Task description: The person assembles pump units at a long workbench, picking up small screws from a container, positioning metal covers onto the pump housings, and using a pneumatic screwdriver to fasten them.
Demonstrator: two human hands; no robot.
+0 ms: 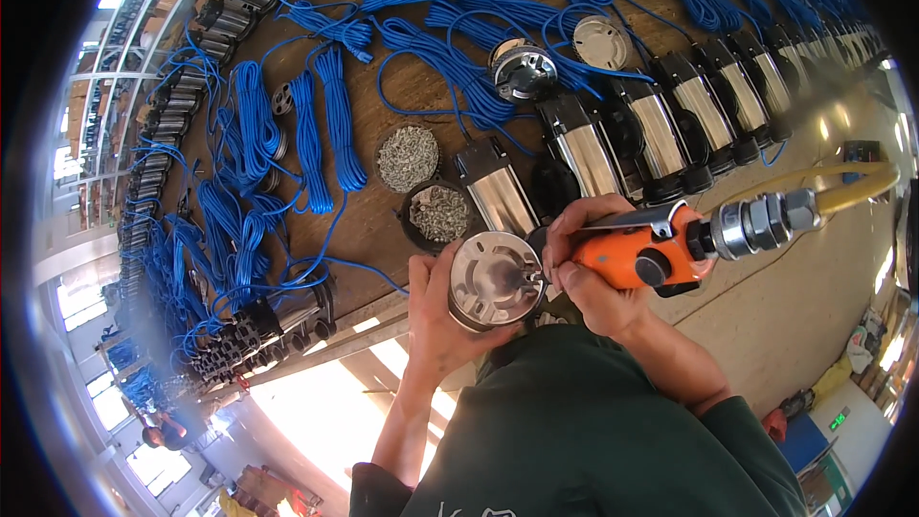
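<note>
My left hand (433, 321) is closed around a round silver metal end cap (471, 295), its slotted, dished face turned up. In my right hand (601, 289) is an orange air screwdriver (613, 255) with a metal lever, and my fingers wrap its body. The tool's front end reaches to the right side of the cap; whether its tip touches a screw there I cannot make out. A shiny metal motor (500, 193) with a black top stands just beyond the cap. Two bowls of small metal parts, a grey one (437, 161) and a black one (412, 230), sit beyond my left hand.
A yellow hose (866, 182) runs from the tool's metal coupling off to the right. Several more motors (589, 148) line the table (383, 86). Blue cable coils (254, 120) cover its left and far parts. A chrome cap (524, 72) and a pale disc (601, 42) lie beyond the motors.
</note>
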